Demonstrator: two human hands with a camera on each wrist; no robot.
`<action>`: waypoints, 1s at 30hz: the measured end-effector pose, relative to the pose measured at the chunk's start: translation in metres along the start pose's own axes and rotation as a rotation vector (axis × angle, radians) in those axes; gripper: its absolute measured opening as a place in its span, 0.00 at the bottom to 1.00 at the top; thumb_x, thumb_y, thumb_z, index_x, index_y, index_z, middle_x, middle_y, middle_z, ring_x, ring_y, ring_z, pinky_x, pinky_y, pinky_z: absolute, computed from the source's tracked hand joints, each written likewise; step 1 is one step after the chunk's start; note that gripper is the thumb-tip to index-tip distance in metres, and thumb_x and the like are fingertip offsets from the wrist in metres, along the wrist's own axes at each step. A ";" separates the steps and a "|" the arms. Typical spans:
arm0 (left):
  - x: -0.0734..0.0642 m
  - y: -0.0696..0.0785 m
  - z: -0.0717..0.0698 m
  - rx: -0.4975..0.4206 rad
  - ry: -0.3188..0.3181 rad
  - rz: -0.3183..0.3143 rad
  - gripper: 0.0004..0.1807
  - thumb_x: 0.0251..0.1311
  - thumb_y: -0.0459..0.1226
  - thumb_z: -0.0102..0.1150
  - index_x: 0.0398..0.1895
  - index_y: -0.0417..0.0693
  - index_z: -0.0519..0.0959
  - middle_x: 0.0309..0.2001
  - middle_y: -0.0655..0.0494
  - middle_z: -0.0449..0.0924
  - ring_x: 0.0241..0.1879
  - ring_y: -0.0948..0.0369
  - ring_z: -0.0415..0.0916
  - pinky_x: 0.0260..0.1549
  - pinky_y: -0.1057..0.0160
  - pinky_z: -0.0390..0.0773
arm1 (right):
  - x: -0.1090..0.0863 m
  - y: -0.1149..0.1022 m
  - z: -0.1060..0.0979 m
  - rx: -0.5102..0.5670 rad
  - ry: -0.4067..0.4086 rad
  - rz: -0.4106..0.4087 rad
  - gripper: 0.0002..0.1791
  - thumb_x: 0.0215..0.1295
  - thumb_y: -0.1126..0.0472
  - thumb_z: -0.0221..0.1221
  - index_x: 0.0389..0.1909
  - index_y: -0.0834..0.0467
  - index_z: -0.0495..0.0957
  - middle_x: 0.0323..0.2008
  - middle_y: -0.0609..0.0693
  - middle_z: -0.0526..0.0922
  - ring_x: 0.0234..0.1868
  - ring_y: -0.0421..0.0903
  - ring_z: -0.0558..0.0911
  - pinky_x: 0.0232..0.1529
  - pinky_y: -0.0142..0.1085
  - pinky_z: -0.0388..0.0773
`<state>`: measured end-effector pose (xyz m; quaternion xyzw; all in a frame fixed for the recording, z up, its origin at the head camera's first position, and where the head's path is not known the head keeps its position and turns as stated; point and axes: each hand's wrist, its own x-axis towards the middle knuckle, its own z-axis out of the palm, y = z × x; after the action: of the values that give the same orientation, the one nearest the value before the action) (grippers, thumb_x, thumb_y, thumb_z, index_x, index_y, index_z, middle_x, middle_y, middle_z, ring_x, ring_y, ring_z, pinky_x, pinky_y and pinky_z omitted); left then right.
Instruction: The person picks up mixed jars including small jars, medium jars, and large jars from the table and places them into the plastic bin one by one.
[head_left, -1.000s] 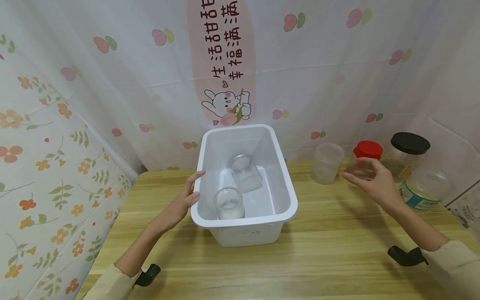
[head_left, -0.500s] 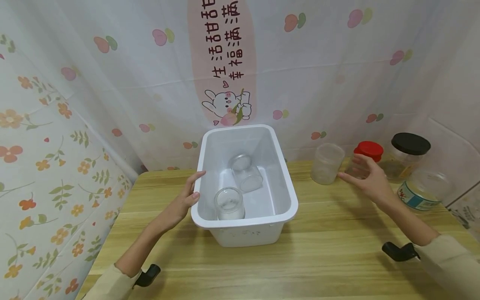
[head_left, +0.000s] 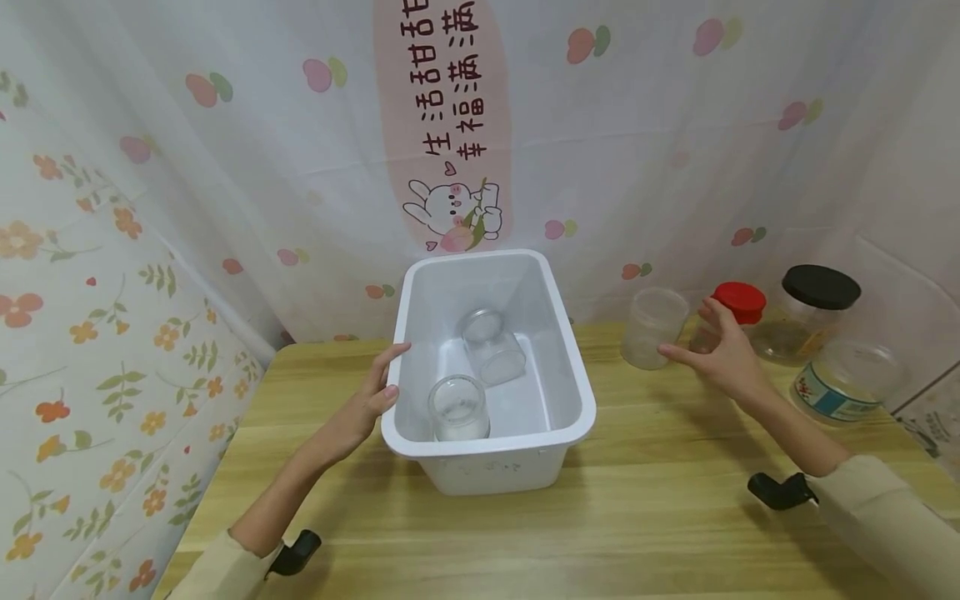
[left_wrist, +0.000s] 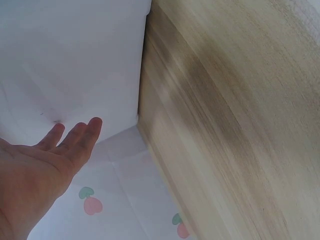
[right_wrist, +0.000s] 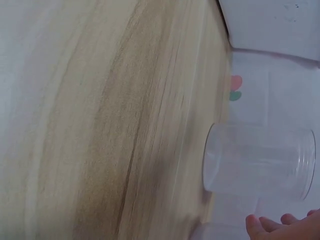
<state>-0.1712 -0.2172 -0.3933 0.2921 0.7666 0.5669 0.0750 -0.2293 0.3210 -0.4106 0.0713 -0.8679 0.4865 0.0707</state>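
Found left hand (head_left: 372, 393) at the left rim of white tub (head_left: 495, 473), fingers relaxed and extended, touching it. Found right hand (head_left: 722, 360) with thumb and forefinger spread, just beside clear jar (head_left: 654, 325), upright on wooden table (head_left: 615, 525); could not confirm contact. Noted red-lidded jar (head_left: 739, 300) behind right hand, black-lidded jar (head_left: 821, 287) farther right. Counted two clear containers (head_left: 459, 410) inside tub.

Upright clear jar (head_left: 657, 321) right of white tub (head_left: 491, 473)
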 end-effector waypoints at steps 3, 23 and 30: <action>0.000 0.000 -0.001 0.005 0.002 -0.006 0.32 0.77 0.45 0.37 0.80 0.59 0.43 0.75 0.36 0.45 0.66 0.38 0.55 0.55 0.54 0.71 | 0.003 0.000 0.002 0.007 -0.004 0.010 0.61 0.64 0.55 0.71 0.81 0.57 0.34 0.77 0.70 0.46 0.71 0.75 0.55 0.59 0.68 0.61; 0.002 -0.001 -0.002 0.005 0.002 -0.008 0.32 0.77 0.46 0.37 0.80 0.60 0.43 0.76 0.37 0.43 0.66 0.38 0.55 0.55 0.47 0.70 | 0.019 0.000 0.014 0.087 0.027 0.033 0.58 0.65 0.55 0.70 0.81 0.60 0.37 0.77 0.68 0.47 0.72 0.73 0.55 0.61 0.64 0.61; 0.002 0.000 -0.001 0.008 -0.003 -0.012 0.32 0.77 0.46 0.37 0.80 0.60 0.43 0.75 0.36 0.44 0.66 0.38 0.55 0.55 0.47 0.70 | 0.023 0.001 0.021 0.141 0.071 0.055 0.56 0.66 0.54 0.69 0.81 0.59 0.40 0.77 0.67 0.48 0.72 0.72 0.57 0.59 0.62 0.63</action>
<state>-0.1732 -0.2171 -0.3924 0.2886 0.7704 0.5632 0.0781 -0.2529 0.3026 -0.4178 0.0349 -0.8301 0.5504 0.0830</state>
